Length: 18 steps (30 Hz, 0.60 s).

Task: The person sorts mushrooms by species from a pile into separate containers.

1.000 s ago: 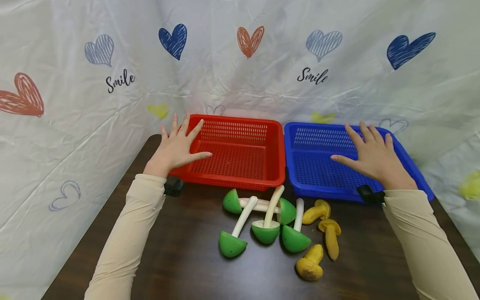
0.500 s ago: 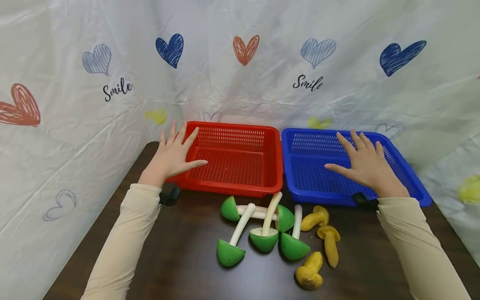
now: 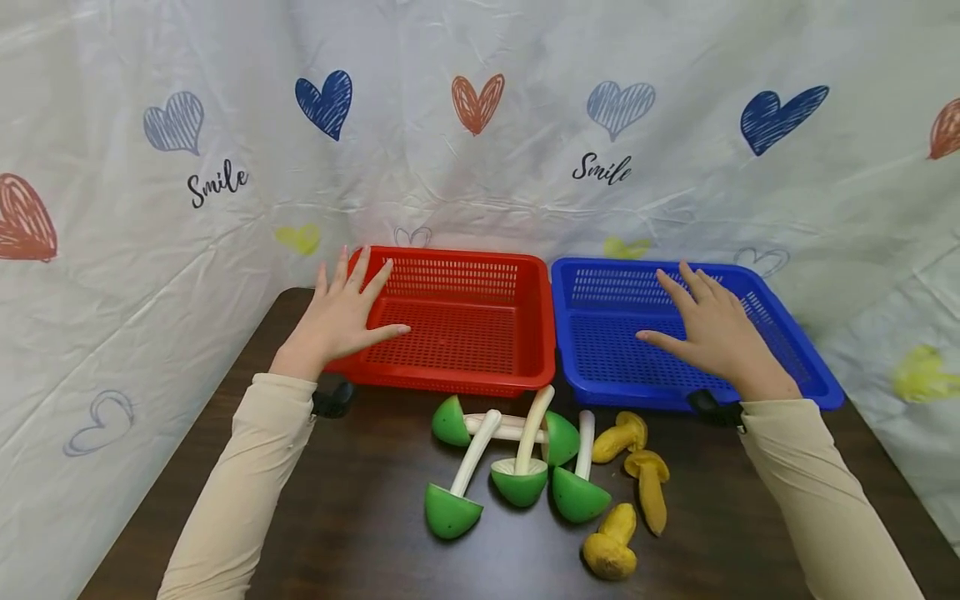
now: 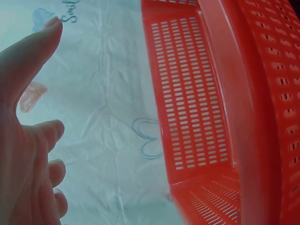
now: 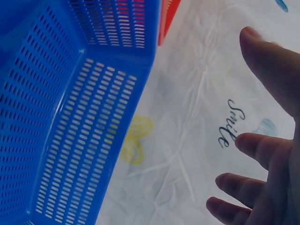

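My left hand (image 3: pixel 337 317) hovers with spread fingers over the left side of a red plastic basket (image 3: pixel 450 337); it holds nothing. My right hand (image 3: pixel 708 325), also spread and bare, is over a blue plastic basket (image 3: pixel 603 346). Both baskets have slotted walls, and no contents show in either. In front of them lie several toy mushrooms with green caps and pale stems, such as one green mushroom (image 3: pixel 453 510) at the near left. Three yellow mushrooms lie to their right: one upper yellow mushroom (image 3: pixel 621 436), a middle yellow mushroom (image 3: pixel 649 487) and a lower yellow mushroom (image 3: pixel 611 546).
The baskets stand side by side at the back of a dark wooden table (image 3: pixel 352 508). A pale curtain (image 3: pixel 420 150) printed with hearts and "Smile" hangs close behind and along both sides. Each wrist bears a small black camera, such as the left wrist camera (image 3: pixel 333 400).
The head view has tilted up and then turned slightly right, so the scene sits lower and further left. Both hands stay spread above the baskets; the mushrooms lie as before.
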{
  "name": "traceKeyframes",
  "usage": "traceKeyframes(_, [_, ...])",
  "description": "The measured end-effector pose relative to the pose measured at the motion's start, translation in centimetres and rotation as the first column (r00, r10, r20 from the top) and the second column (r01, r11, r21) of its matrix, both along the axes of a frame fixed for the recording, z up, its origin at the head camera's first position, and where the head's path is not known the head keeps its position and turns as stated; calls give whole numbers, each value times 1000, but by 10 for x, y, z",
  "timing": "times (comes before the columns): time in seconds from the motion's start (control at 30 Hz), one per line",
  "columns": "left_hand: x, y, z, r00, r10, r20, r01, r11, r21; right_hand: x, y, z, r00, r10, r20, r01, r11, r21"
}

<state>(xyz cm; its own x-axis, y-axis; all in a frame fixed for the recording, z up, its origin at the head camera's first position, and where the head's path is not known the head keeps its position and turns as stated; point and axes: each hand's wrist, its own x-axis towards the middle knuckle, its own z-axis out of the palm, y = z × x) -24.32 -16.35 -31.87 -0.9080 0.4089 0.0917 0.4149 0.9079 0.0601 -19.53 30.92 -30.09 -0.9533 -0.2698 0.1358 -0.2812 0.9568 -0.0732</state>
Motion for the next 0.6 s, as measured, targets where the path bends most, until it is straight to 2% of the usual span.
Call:
traceKeyframes(0.37, [7,-6,-7,1000,-19,-20,20,999,47,12,-6,-5,994,71,-79,-74,996,-40])
traceKeyframes(0.6, [14,-30,-22,999,10,-31,-7,997,80,31,-20,-7,972,172,-160,-186,980,-74])
